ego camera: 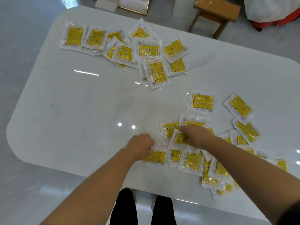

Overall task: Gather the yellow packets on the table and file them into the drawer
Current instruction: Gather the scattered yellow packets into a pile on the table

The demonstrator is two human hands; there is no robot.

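Gathering step, early on. Left grip [140, 146] is clenched on a flat yellow star-print packet in clear plastic [156, 156] at its fingertips. Right grip [195, 135] pinches a second packet [178, 138]. Roughly eighteen packets lie around and right of the grips, and about twelve sit in the far pile [129, 49] ahead on the glossy white table [73, 111]; overlaps block an exact count. Drawer not in view. Next: likely stack both, then sweep in the neighbours.

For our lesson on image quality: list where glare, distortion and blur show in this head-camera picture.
Head view: two round glare spots and a bright streak lie on the glossy white table; head view: the wide-angle lens bows the table's edges; head view: the clear wrappers of the yellow packets glint; head view: no strong blur.
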